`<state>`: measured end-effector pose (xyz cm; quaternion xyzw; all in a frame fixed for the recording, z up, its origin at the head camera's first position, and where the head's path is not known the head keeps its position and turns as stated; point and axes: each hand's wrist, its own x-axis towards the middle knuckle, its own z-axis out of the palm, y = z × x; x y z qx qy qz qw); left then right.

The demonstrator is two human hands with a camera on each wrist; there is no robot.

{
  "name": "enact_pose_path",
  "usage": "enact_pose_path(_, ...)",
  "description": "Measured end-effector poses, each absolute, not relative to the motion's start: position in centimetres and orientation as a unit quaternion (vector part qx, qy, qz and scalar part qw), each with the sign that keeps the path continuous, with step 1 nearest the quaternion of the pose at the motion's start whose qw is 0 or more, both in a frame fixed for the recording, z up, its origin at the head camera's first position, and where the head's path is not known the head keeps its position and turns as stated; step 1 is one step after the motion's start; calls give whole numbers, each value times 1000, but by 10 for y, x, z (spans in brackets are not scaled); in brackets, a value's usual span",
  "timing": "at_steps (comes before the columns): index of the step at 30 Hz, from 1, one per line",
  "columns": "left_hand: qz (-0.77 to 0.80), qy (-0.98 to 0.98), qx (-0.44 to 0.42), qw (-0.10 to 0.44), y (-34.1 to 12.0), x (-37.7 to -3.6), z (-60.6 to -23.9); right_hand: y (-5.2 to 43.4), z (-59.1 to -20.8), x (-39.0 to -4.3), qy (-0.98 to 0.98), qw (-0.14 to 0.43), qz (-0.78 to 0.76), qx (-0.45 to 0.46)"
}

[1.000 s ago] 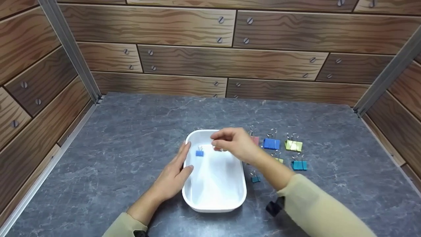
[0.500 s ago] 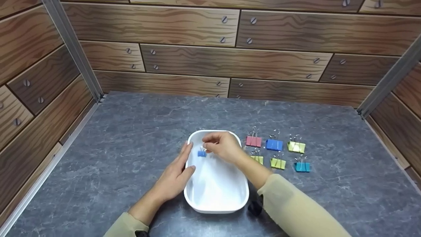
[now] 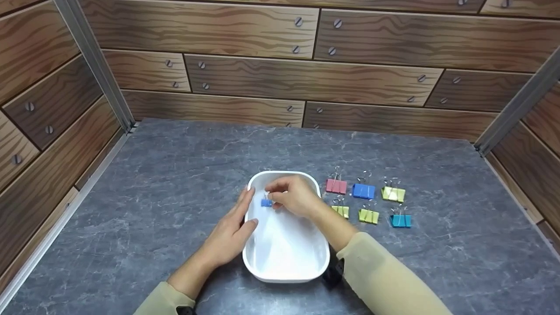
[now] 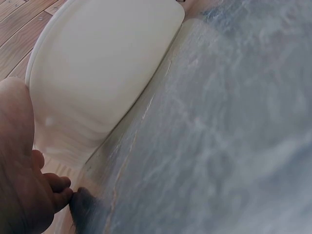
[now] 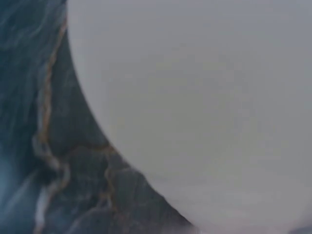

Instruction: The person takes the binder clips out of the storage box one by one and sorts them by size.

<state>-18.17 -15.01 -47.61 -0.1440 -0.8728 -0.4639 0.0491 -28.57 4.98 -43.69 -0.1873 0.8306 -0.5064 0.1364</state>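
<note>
A white rectangular tray (image 3: 286, 258) stands on the grey marbled table, and its side wall (image 4: 107, 63) fills much of the left wrist view. My left hand (image 3: 228, 234) rests along the tray's left side, fingers straight and thumb at the rim. Inside the tray, near its far left corner, is a small blue binder clip (image 3: 266, 203). My right hand (image 3: 295, 197) reaches in from the right, pinching what appears to be another small binder clip, mostly hidden by the fingers. Its fingertips are right beside the blue clip. The right wrist view shows only the tray (image 5: 195, 107) and table.
Right of the tray, two rows of binder clips stand on the table: pink (image 3: 336, 186), large blue (image 3: 363, 191) and yellow-green (image 3: 393, 194) behind, two smaller yellow-green ones (image 3: 369, 216) and a teal one (image 3: 400, 221) in front. Wood-patterned panels (image 3: 245, 78) enclose the table.
My right hand has moved left and down into the tray, up to the blue clip. My left hand stays at the tray's side. The right forearm now covers the small teal clip's spot.
</note>
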Motion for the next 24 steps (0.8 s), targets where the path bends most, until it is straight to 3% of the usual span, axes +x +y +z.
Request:
enact_pose_path(13,-467,-870,-149,54,-150,-182,-475,51,-436,-283,831,177,-483,-210)
enact_pose_path(24,-468,-869,-151,51,-151,-182,-478,49,-438,-284,832,163,-495,-189)
